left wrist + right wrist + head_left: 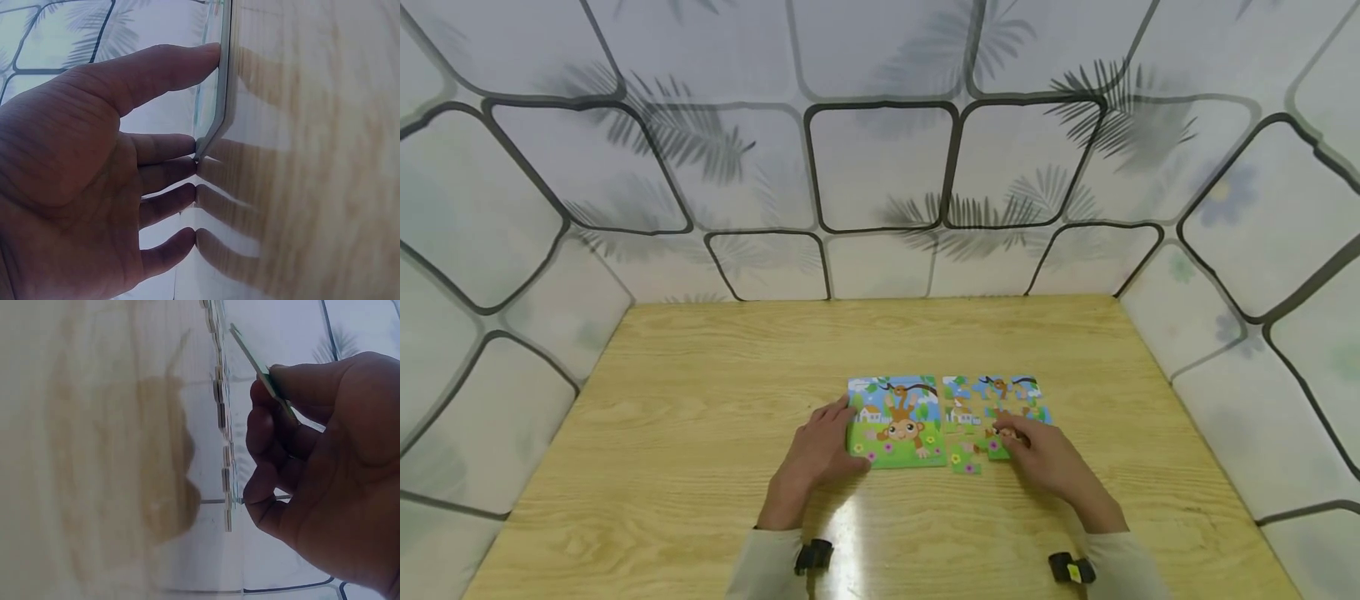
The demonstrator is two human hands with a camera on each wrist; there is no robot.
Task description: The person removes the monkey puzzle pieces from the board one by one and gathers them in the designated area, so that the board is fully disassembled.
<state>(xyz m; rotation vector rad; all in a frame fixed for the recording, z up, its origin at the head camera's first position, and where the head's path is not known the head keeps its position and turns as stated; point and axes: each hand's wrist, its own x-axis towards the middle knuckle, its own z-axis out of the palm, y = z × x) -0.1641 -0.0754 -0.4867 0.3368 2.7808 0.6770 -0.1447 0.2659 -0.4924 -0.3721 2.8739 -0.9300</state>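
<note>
On the wooden table lies a square picture board (895, 423) with a cartoon monkey hanging over green grass. My left hand (823, 448) rests at its lower left corner, fingers extended. The left wrist view has the thumb (187, 64) touching the board's edge and the fingertips down at the corner and tabletop. To the board's right, jigsaw pieces (961, 414) with a matching monkey picture lie partly put together. Over their lower right part, my right hand (1051, 460) pinches a green puzzle piece (253, 359) between thumb and fingers, tilted and raised above the flat pieces.
A pale wood-grain table (700, 375) spreads around the board. Patterned white walls (880, 167) with dark outlines and leaf prints stand at the back and both sides. A small black device (813, 557) sits by the left cuff, another (1071, 569) by the right.
</note>
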